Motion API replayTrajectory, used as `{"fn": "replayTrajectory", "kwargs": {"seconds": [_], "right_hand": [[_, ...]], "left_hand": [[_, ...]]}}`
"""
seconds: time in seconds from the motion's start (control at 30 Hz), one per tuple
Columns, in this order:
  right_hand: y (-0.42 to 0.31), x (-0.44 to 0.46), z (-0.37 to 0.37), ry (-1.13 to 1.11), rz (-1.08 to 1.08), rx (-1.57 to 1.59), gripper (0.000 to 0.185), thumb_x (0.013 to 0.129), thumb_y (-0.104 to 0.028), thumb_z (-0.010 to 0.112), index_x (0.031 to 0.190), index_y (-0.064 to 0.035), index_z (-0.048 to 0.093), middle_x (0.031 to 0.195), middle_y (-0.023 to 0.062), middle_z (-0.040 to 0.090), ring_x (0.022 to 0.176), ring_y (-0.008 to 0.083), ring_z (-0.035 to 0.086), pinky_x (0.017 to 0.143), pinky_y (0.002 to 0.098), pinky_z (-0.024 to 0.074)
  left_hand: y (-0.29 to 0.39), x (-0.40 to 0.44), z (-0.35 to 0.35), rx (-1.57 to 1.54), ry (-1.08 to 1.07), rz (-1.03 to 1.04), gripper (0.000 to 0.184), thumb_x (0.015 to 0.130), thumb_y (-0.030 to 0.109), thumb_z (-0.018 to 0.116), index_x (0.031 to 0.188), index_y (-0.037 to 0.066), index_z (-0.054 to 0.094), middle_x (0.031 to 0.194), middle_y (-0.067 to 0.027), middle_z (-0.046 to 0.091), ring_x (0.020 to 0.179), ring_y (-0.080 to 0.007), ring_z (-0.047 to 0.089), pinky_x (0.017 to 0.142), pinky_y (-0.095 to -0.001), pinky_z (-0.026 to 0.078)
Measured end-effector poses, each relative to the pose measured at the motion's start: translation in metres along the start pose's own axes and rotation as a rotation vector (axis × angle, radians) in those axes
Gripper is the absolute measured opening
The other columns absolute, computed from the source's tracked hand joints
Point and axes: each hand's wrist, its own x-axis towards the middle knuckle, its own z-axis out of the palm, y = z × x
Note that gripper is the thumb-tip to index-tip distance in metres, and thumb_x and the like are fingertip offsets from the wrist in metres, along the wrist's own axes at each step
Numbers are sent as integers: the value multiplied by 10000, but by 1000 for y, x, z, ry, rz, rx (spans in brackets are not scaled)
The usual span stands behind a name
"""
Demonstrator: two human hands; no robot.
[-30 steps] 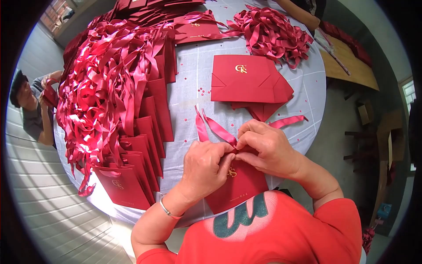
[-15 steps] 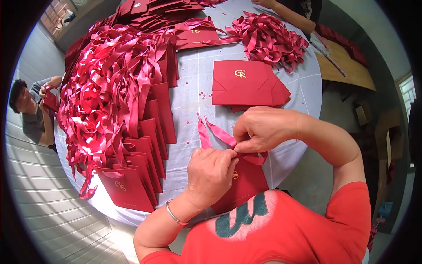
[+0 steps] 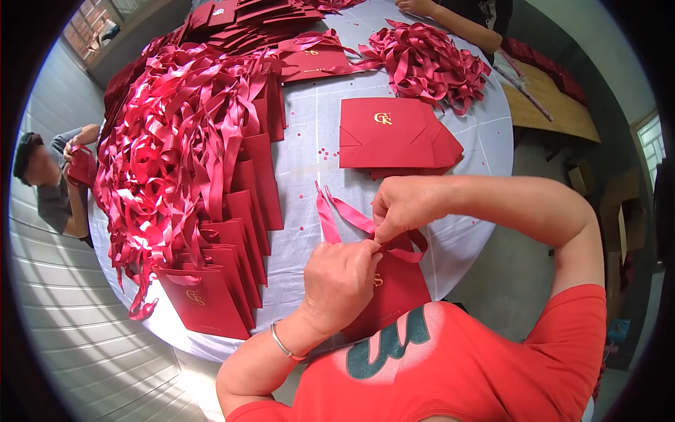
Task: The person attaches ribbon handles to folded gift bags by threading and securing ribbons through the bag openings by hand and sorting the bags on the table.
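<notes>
A red paper gift bag [image 3: 397,295] with gold lettering lies on the table close to my body. Over its top edge, my left hand [image 3: 339,280] is closed in a pinch at the pink-red ribbon [image 3: 351,213]. Just right of it, my right hand [image 3: 406,204] pinches the same ribbon, and the fingertips of both hands meet. Two ribbon ends stretch away beyond my hands, and a loop curls out on the right. My fingers hide where ribbon and bag join. Beyond my right hand lies a stack of flat red bags [image 3: 390,133].
Rows of red bags [image 3: 204,302] with a heap of shiny ribbons [image 3: 162,148] fill the left side. A loose ribbon pile [image 3: 429,67] lies at the far right of the white-covered table [image 3: 302,267]. One person [image 3: 53,176] sits at left; another's arm [image 3: 464,28] reaches in at top.
My right elbow has lifted outward and the right wrist has turned slightly. Both hands stay pinched on the ribbon, and the loop at the right stands a little wider.
</notes>
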Motion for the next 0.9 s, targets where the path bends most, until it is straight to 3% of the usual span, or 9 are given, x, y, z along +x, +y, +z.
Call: {"fn": "replayTrajectory", "kwargs": {"seconds": [0.37,0.5,0.57,0.6,0.63,0.73,0.9], "right_hand": [[11,13,13,236,-84,122,164,820,-146,712,783,13,704,671,31,640,622,82,572,545,277,456],[17,26,1,371,-178,188,163,814,-135,681,770,22,695,666,27,633,624,79,565,553,286,461],[5,24,2,521,-374,101,180,821,-135,670,771,36,689,650,41,626,628,82,561,560,291,466],[2,30,1,633,-401,24,191,827,-137,668,795,50,692,659,116,654,624,150,620,588,327,496],[1,37,0,639,-401,25,191,827,-137,668,795,50,692,659,116,654,624,150,620,588,327,496],[2,62,-1,846,-458,-233,210,832,-163,673,850,43,714,785,239,683,721,362,688,670,426,538],[1,68,5,840,-380,-338,217,837,-189,671,890,13,732,812,223,695,775,365,695,708,439,535]], "left_hand": [[-16,-1,1,-151,-53,-115,104,829,115,711,911,84,655,742,-87,669,669,-295,650,603,-407,483],[-8,0,2,-135,-61,-53,150,811,94,746,930,80,655,776,-98,694,685,-292,674,604,-384,502],[-11,-2,4,-141,-67,-68,151,812,97,747,930,78,655,782,-100,697,690,-292,677,607,-383,508],[-11,-3,4,-154,-81,-82,152,813,100,749,930,76,655,788,-102,701,695,-293,680,611,-382,513],[-10,-2,3,-153,-82,-76,152,813,100,749,930,76,655,788,-102,701,695,-293,680,611,-382,513],[-9,-2,0,-161,-103,-95,156,819,107,746,945,72,661,807,-107,709,709,-298,687,625,-385,526],[-10,-4,2,-170,-122,-153,155,840,130,727,970,62,677,823,-117,715,730,-306,697,637,-387,541]]}}
